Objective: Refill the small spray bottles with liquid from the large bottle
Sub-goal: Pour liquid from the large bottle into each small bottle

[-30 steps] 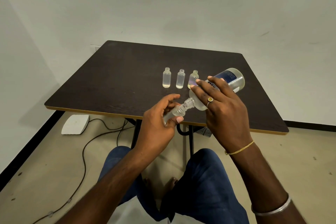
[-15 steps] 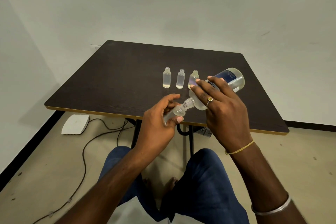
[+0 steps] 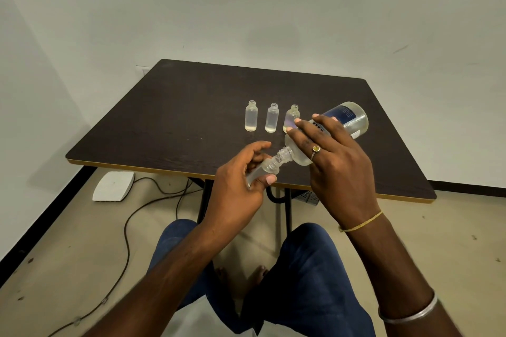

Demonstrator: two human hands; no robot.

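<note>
Clear plastic fills both our hands: our right hand (image 3: 332, 161) grips the large bottle (image 3: 328, 131), tipped with its neck down to the left, while our left hand (image 3: 241, 183) clasps a small bottle (image 3: 264, 171) tilted up so the two mouths meet above the near edge of the dark desk (image 3: 191, 107). Three more small bottles (image 3: 272, 122) stand uncapped in a row on the desk just behind, each with a little liquid at the bottom.
</note>
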